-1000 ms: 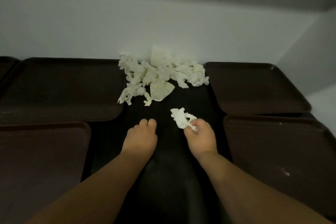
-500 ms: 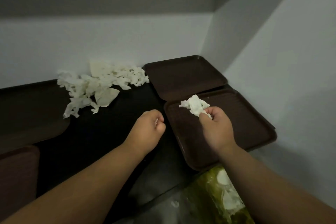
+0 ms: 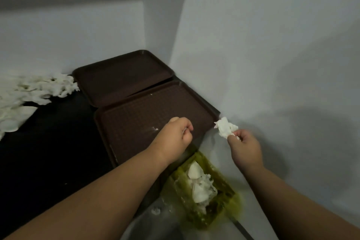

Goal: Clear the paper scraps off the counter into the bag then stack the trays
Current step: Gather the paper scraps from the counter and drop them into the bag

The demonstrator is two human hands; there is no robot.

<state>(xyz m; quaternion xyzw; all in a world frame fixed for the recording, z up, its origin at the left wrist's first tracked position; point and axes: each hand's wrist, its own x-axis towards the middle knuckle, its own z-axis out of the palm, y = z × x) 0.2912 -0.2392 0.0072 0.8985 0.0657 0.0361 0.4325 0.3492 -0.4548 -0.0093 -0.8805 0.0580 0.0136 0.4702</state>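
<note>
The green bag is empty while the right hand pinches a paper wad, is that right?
Not quite: the head view shows white scraps lying inside the green bag, so it is not empty. The right hand does pinch a paper wad.

subject: one person, two arms in view. left forearm (image 3: 109, 187) and right forearm (image 3: 292, 197): bare along the whole visible length, full and rounded, narrowing slightly at the wrist. left hand (image 3: 175, 134) and right hand (image 3: 244, 146): bare, small and plump, fingers short, knuckles softly rounded. skin surface smooth where lit. finer detail lost in dim light.
</note>
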